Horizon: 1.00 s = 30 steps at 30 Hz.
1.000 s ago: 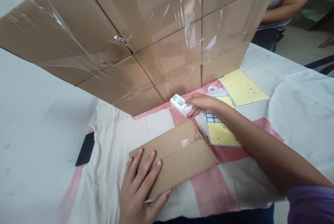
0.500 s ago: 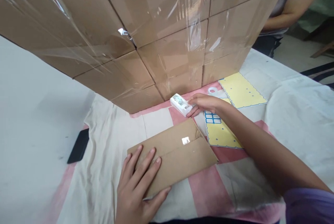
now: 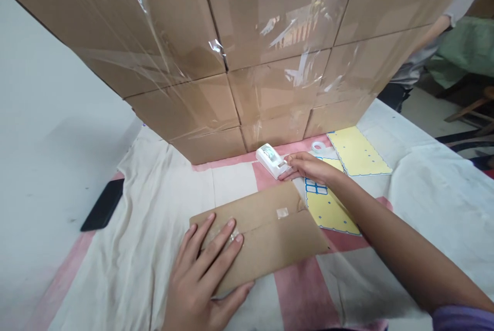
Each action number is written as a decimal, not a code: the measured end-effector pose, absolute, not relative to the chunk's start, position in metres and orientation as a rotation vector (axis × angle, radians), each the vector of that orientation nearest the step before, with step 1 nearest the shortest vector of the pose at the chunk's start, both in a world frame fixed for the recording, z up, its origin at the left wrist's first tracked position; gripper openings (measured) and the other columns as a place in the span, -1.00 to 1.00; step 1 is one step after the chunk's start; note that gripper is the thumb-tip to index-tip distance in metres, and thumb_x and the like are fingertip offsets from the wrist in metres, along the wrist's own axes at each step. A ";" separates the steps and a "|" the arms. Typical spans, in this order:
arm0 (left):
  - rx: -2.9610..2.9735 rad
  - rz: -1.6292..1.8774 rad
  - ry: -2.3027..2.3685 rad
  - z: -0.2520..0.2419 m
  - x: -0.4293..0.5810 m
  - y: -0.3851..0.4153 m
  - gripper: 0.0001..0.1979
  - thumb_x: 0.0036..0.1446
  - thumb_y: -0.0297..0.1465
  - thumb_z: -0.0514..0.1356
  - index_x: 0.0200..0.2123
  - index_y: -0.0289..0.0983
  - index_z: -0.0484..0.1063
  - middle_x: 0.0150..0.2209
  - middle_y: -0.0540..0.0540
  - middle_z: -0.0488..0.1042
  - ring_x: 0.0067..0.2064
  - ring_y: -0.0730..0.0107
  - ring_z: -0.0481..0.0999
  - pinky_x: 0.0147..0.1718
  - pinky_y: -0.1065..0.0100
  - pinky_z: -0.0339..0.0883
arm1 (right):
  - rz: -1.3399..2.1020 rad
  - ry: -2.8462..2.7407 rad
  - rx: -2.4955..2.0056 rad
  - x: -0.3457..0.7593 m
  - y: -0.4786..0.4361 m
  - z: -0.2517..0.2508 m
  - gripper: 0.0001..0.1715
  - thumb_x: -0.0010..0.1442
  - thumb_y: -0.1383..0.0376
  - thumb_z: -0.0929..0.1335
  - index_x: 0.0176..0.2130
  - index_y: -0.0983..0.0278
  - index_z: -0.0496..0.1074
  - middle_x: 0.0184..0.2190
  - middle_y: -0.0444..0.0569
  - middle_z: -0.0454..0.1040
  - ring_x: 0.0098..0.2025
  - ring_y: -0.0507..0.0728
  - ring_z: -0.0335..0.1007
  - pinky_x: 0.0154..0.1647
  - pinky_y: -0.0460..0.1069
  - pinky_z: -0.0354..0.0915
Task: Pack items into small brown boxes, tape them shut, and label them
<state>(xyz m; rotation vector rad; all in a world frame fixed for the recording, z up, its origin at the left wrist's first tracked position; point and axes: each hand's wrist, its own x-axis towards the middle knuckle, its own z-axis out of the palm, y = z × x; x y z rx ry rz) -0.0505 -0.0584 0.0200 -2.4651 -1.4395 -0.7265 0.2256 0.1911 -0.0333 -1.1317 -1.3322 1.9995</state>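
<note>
A flat brown cardboard box (image 3: 266, 238) lies in front of me, with a small square of clear tape on its upper seam. My left hand (image 3: 204, 264) rests on its left end with fingers spread, and some clear tape shows between the fingers. Just past the box's far edge, a white tape dispenser (image 3: 272, 160) sits on the cloth. My right hand (image 3: 304, 167) has thumb and fingers closed at the dispenser's near right end. Whether a strip of tape is between those fingertips is too small to tell.
Stacked cartons (image 3: 270, 89) wrapped in clear film stand behind the dispenser. Yellow printed sheets (image 3: 360, 151) and a tape roll (image 3: 318, 146) lie to the right. A dark phone-like object (image 3: 103, 205) is at the left. Another person's arm (image 3: 432, 35) shows beyond the cartons.
The view has shifted a little. My right hand stays at the dispenser's end, its fingers slightly repositioned. My left hand keeps its place on the box.
</note>
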 end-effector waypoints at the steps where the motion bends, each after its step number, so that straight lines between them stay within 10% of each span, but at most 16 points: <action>1: -2.468 -0.726 -1.441 0.020 -0.051 -0.059 -0.42 0.11 -0.30 0.36 0.20 -0.30 0.41 0.22 -0.25 0.47 0.41 -0.15 0.20 0.35 -0.04 0.03 | 1.988 -1.317 -1.141 0.225 0.190 -0.034 -0.91 0.28 0.35 0.37 -0.20 0.34 0.44 -0.23 0.11 0.62 -0.20 0.21 0.67 -0.08 0.07 0.56; 17: -2.487 -0.691 -1.505 0.021 -0.048 -0.056 -0.39 0.11 -0.34 0.36 0.23 -0.29 0.38 0.24 -0.27 0.45 0.42 -0.14 0.17 0.38 -0.04 -0.01 | 1.866 -1.437 -1.454 0.231 0.188 -0.007 -0.90 0.25 0.42 0.31 -0.33 0.30 0.39 -0.29 0.08 0.63 -0.22 0.16 0.66 -0.16 -0.06 0.50; 30: -2.475 -0.684 -1.486 0.021 -0.048 -0.057 -0.40 0.11 -0.34 0.37 0.22 -0.32 0.39 0.24 -0.29 0.45 0.43 -0.13 0.16 0.39 -0.01 -0.03 | 1.989 -1.600 -1.498 0.231 0.186 -0.021 -0.51 0.21 -0.07 0.43 -0.31 0.33 0.56 -0.34 0.13 0.65 -0.54 0.10 0.55 -0.63 -0.09 0.36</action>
